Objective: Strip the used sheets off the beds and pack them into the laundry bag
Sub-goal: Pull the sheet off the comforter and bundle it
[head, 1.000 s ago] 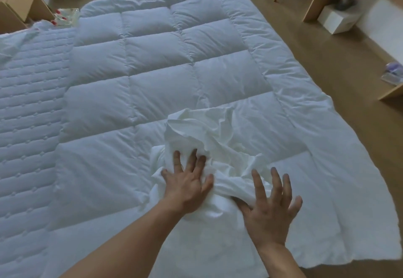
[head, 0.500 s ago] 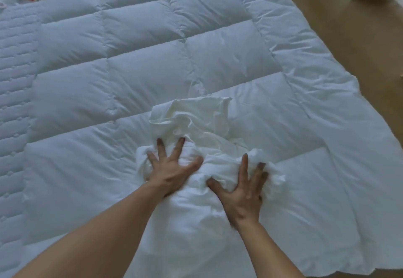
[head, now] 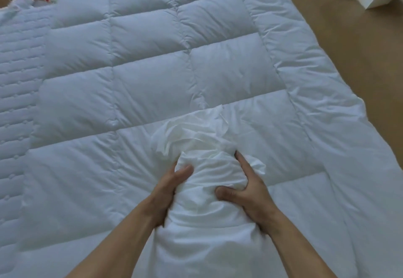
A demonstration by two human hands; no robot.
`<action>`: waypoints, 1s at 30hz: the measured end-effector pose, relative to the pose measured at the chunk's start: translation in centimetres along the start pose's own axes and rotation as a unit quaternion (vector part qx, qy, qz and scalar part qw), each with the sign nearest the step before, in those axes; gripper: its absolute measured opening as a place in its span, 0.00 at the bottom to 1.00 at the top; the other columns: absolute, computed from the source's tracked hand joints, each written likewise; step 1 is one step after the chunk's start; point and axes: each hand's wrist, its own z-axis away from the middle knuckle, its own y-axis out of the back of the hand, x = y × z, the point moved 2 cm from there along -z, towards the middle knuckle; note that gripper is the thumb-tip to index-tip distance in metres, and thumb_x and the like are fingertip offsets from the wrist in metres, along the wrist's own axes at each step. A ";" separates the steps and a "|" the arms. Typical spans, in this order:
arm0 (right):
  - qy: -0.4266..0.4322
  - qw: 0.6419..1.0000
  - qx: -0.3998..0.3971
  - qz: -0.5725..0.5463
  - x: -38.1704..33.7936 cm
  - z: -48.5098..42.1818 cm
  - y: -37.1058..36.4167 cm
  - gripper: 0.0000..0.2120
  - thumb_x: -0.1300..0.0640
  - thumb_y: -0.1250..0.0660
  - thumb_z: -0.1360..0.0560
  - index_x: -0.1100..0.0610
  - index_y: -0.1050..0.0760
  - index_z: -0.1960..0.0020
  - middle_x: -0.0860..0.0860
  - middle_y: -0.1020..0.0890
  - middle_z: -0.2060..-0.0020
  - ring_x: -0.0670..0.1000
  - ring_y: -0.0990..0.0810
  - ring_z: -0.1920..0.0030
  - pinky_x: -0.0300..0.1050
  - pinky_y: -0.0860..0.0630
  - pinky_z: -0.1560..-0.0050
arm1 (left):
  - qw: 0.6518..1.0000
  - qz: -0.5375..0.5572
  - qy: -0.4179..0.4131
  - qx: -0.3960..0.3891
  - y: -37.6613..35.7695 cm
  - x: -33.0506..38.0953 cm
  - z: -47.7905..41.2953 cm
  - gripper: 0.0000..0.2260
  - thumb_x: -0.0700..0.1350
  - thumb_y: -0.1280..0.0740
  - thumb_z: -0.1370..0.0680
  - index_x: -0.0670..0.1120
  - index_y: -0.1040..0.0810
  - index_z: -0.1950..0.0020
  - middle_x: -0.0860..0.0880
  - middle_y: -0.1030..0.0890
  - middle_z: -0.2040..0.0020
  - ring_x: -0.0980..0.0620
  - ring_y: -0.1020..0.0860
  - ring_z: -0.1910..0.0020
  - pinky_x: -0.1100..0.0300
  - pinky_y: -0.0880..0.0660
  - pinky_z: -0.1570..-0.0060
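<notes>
Both hands, left hand (head: 169, 192) and right hand (head: 248, 187), squeeze a bunched white sheet (head: 202, 157) from either side atop the quilted duvet (head: 152, 64), so stripping looks partly done, bagging not begun, no laundry bag visible.

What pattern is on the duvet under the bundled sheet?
Plain white duvet stitched into big puffy rectangles; no print. The head view shows it clearly.

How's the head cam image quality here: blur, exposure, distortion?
Head view: soft, even light with no glare; white bunched sheet near clipped, folds faint; both hands, left hand and right hand, fairly sharp; wide-angle bowing of the duvet edges; top corners softer.
</notes>
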 end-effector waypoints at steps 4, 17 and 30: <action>0.075 0.971 0.062 0.219 -7.3 1.1 2.1 0.63 0.21 0.28 0.55 0.31 0.47 0.24 0.39 0.31 0.30 0.46 0.33 0.28 0.51 0.32 0.28 | 0.994 0.099 -0.016 -0.048 -2.8 2.0 0.3 0.29 0.60 0.30 0.28 0.42 0.20 0.35 0.36 0.19 0.39 0.38 0.18 0.43 0.46 0.20 0.47; 0.007 0.936 0.047 0.350 -3.1 -8.4 -9.4 0.59 0.20 0.30 0.48 0.40 0.42 0.22 0.50 0.33 0.26 0.56 0.37 0.25 0.56 0.38 0.25 | 0.844 -0.280 -0.222 0.399 3.6 0.5 3.9 0.42 0.71 0.45 0.34 0.57 0.39 0.21 0.58 0.38 0.27 0.58 0.38 0.27 0.56 0.41 0.28; 0.475 0.651 0.116 0.580 -2.4 -8.7 -3.8 0.36 0.29 0.41 0.26 0.52 0.32 0.27 0.58 0.33 0.30 0.62 0.40 0.23 0.78 0.48 0.30 | 0.757 -0.582 -0.202 0.218 2.6 -8.4 1.1 0.61 0.76 0.33 0.41 0.62 0.73 0.24 0.55 0.72 0.22 0.42 0.66 0.21 0.35 0.39 0.28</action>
